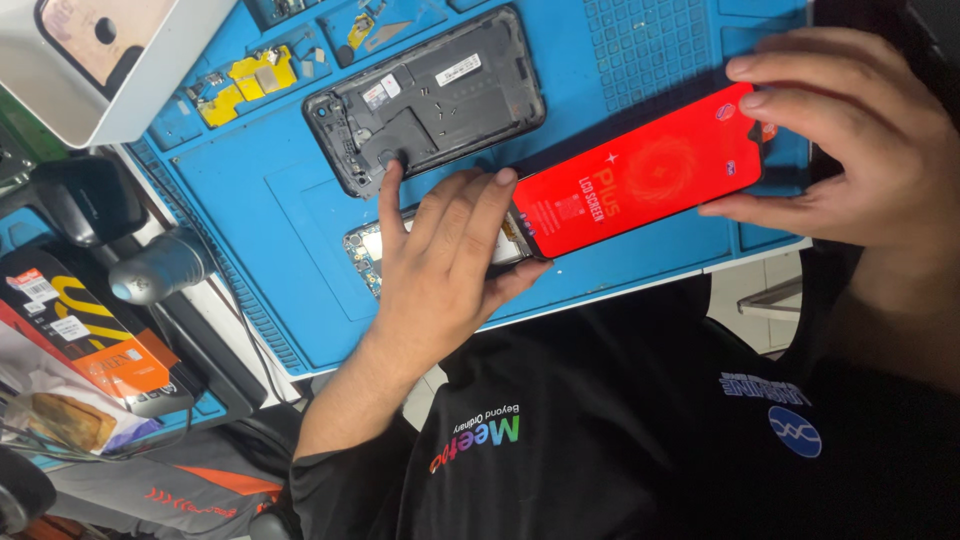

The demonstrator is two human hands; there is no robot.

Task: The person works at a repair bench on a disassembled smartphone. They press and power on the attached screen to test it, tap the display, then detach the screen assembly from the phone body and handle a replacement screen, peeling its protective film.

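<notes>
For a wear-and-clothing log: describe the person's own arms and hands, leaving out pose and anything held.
Both hands are bare: no gloves, rings or watch show on the left hand or the right hand. The forearms are uncovered. A short black sleeve ends near the left elbow.

Two bare hands over the work surface: left hand [440, 255], right hand [850, 140]. One replacement phone screen [635, 180] under a red protective film, held between both hands. One dark phone rear housing [430, 100], opened, lying face up. One exposed circuit board [375, 250], partly hidden beneath the left hand. One blue repair mat [270, 200] with moulded compartments. One cluster of yellow flex parts [245, 85] in an upper compartment. One grey cylindrical tool handle [160, 265] at the mat's left edge. One orange-and-black box [90, 340] further left. One white box [85, 60] at upper left.
</notes>
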